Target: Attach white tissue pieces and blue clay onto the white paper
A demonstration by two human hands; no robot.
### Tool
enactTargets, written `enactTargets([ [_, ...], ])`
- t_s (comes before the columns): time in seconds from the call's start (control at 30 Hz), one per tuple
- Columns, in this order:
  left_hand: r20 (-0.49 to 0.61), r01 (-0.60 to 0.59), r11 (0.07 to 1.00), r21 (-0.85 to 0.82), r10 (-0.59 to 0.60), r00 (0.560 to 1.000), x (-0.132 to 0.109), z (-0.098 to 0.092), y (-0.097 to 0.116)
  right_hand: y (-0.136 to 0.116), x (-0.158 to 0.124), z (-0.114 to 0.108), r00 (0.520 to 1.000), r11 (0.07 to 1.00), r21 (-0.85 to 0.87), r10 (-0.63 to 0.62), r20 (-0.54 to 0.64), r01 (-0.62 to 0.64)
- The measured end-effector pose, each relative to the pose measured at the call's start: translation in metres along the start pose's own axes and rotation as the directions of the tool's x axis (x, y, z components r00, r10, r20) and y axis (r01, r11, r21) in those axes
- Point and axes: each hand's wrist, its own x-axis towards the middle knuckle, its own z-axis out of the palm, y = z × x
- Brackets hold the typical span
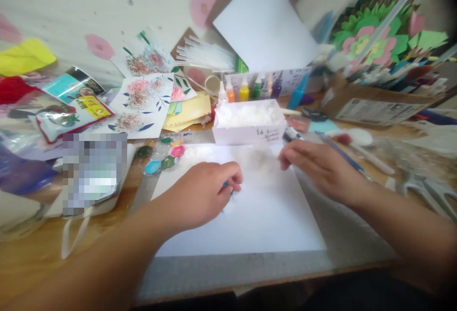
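Note:
A white sheet of paper (pixel 271 225) lies on a grey mat (pixel 200 273). Over its middle, my left hand (pixel 207 192) is closed, fingers curled down around a small blue-and-white tuft (pixel 228 208) that is mostly hidden. My right hand (pixel 314 165) hovers by the sheet's right edge, its fingers stretched forward and blurred, with nothing visible in them. Behind the sheet stands a white paper box (pixel 246 132) filled with fluffy white cotton (pixel 246 113). Beyond my left hand, white fluff (pixel 191 155) rests on the sheet beside a paint palette (pixel 167 161) with coloured wells.
Paint bottles (pixel 244 89) stand behind the box. To the left are flower pictures (pixel 137 99), snack packaging (pixel 71 118) and a phone-like device (pixel 94 173), partly pixelated. Scissors (pixel 426 189), a blue brush (pixel 339 151) and a cardboard box (pixel 378 104) lie to the right.

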Motion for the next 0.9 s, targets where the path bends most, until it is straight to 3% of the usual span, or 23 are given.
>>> enactTargets([
  [0.1, -0.034, 0.001, 0.998, 0.064, 0.001, 0.999, 0.0, 0.0, 0.001, 0.005, 0.004, 0.016, 0.997, 0.986, -0.163, -0.024, 0.068, 0.035],
  [0.27, -0.175, 0.086, 0.996, 0.035, -0.079, 0.981, 0.002, -0.004, 0.0, 0.008, 0.017, 0.034, 0.997, 0.942, -0.326, 0.072, -0.03, -0.078],
  [0.4, -0.281, 0.124, 0.991, 0.059, -0.102, 0.954, 0.005, -0.006, -0.004, 0.001, 0.024, 0.04, 0.995, 0.942, -0.323, 0.083, -0.053, -0.095],
  [0.5, -0.324, 0.064, 0.99, 0.126, -0.019, 0.946, 0.007, -0.004, -0.009, -0.01, 0.022, 0.046, 0.998, 0.969, -0.246, -0.031, -0.046, 0.018],
  [0.67, -0.28, -0.102, 0.965, 0.243, 0.171, 0.945, 0.008, 0.001, -0.017, -0.02, 0.016, 0.057, 0.983, 0.968, -0.175, -0.183, -0.011, 0.179],
  [0.9, -0.317, -0.039, 0.968, 0.248, 0.118, 0.941, 0.011, 0.003, -0.021, -0.006, 0.02, 0.049, 0.988, 0.926, -0.376, -0.031, -0.149, -0.028],
])
